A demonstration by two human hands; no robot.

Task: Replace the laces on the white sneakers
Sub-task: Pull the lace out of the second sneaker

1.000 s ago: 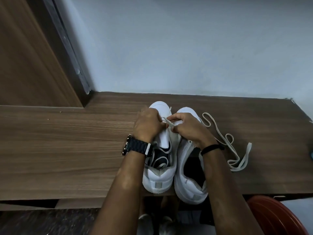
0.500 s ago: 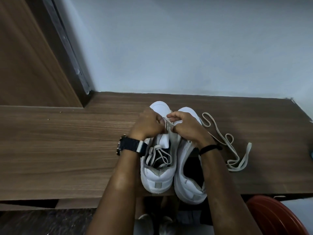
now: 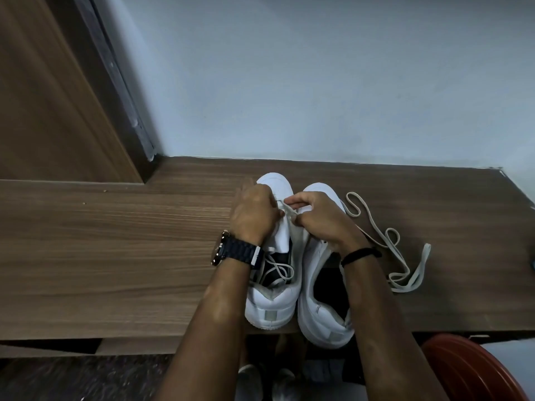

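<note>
**Lacing position: both hands at the toe-end eyelets of the left sneaker**

The two white sneakers stand side by side at the near edge of the desk (image 3: 115, 256), heels toward the person and toes toward the wall. This orientation places the eyelet rows within reach of both hands.

The right sneaker (image 3: 321, 308) overhangs the near edge slightly at the heel. Its opening shows dark and no lace is visible in it; the right wrist hides its eyelets.

The left sneaker (image 3: 272, 308) touches it along the inner side. A thin lace (image 3: 279, 270) lies looped loosely over its dark opening, so slack is probably being kept there for threading.

Further in, the left hand (image 3: 254, 212) is curled over the forefoot of the left sneaker, apparently steadying it. Whether its fingers hold the lace cannot be told; they are hidden behind the knuckles.

The right hand (image 3: 321, 218) reaches across from above the right sneaker. Its fingers (image 3: 298, 201) are narrow, pinching a short length of lace near the toe-end eyelets, a grip suited to feeding a tip through a hole.

A second, flat lace (image 3: 405, 264) lies loose on the desk just beside the right sneaker, toward the right edge, set clear of the work.
</note>
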